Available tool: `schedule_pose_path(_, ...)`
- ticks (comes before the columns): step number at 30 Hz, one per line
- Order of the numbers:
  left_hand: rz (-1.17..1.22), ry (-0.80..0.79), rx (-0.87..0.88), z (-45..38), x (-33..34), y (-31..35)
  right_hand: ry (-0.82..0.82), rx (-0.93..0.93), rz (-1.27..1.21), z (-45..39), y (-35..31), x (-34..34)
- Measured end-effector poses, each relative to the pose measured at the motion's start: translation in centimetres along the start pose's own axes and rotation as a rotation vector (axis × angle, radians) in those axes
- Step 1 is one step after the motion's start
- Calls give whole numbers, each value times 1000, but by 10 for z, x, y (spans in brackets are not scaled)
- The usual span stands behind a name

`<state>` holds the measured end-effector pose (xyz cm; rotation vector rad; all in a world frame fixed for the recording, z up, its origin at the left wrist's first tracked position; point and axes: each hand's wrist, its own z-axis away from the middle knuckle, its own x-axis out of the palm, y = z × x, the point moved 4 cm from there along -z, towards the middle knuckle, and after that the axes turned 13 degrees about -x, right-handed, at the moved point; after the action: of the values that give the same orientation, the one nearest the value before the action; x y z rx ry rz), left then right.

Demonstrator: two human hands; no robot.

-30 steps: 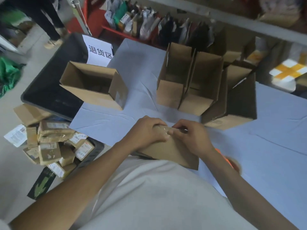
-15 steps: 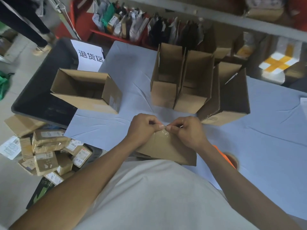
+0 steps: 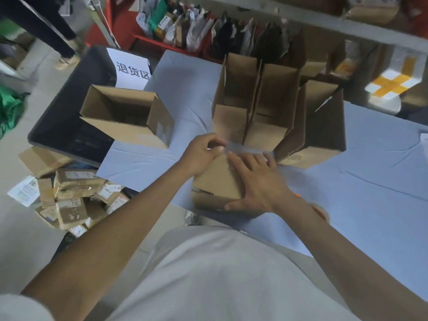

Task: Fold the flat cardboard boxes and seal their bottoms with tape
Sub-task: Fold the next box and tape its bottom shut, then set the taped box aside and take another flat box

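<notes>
A small cardboard box [image 3: 217, 181] lies bottom-up at the near edge of the blue-covered table [image 3: 370, 172]. A strip of clear tape [image 3: 245, 148] runs along the box's far edge. My left hand [image 3: 203, 151] pinches the tape's left end at the box's far left corner. My right hand [image 3: 257, 181] lies flat on the box with its fingers spread, pressing the tape down, thumb at the near side. An orange tape roll [image 3: 320, 210] shows partly behind my right wrist.
Three folded open boxes [image 3: 273, 107] stand close together behind my hands; another [image 3: 125, 117] lies at the table's left edge. A black bin [image 3: 69, 117] with a white sign stands left of the table. Taped parcels [image 3: 74, 193] lie heaped on the floor. A person's legs [image 3: 46, 26] are far left.
My right hand has stopped pinching the tape and spread flat over the box. The strip now stretches along the far edge, and my left hand still pinches its end.
</notes>
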<state>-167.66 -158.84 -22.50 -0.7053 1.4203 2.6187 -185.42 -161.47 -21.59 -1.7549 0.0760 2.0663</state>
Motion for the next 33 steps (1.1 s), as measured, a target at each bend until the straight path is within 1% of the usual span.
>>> schedule_pose_path(2,204,36,-44,5,-10,-3,57,47,-51,4,6,-7)
schedule_pose_path(3,283,80,-105,9,-16,-11,107,83,-95,7,12,-11)
schedule_pose_path(5,387,132,-318,19,-24,-40,206,162,-211,15,26,-15)
schedule_pose_path(6,480,112,-452,28,-20,-58,259,196,-311,21,33,-14)
schedule_pose_path(7,613,74,-563,39,-11,-75,318,220,-462,27,39,-11)
schedule_pose_path(8,745,26,-626,49,-1,-87,374,231,-653,30,41,-6)
schedule_pose_path(9,841,-25,-634,59,8,-92,406,226,-854,31,39,1)
schedule_pose_path(10,908,-51,-601,67,14,-93,415,212,-1006,31,33,10)
schedule_pose_path(11,953,-38,-547,74,16,-92,417,205,-1090,27,26,19)
schedule_pose_path(13,992,53,-427,87,8,-94,427,184,-1173,16,14,32)
schedule_pose_path(15,995,148,-311,100,-12,-101,412,184,-1230,-2,4,37)
schedule_pose_path(17,948,184,-251,115,-36,-114,358,170,-1237,-23,-5,39)
schedule_pose_path(21,841,199,-281,138,-89,-141,240,21,-1176,-59,-43,38)
schedule_pose_path(24,884,219,-311,136,-128,-163,165,-8,-1121,-87,-73,41)
schedule_pose_path(26,865,270,-363,125,-154,-179,159,-1,-1101,-106,-89,39)
schedule_pose_path(28,759,285,-399,107,-179,-189,188,24,-1125,-123,-101,36)
schedule_pose_path(30,631,256,-418,88,-202,-196,228,90,-1084,-136,-111,32)
schedule_pose_path(33,274,225,-404,67,-238,-200,312,262,-1040,-152,-123,35)
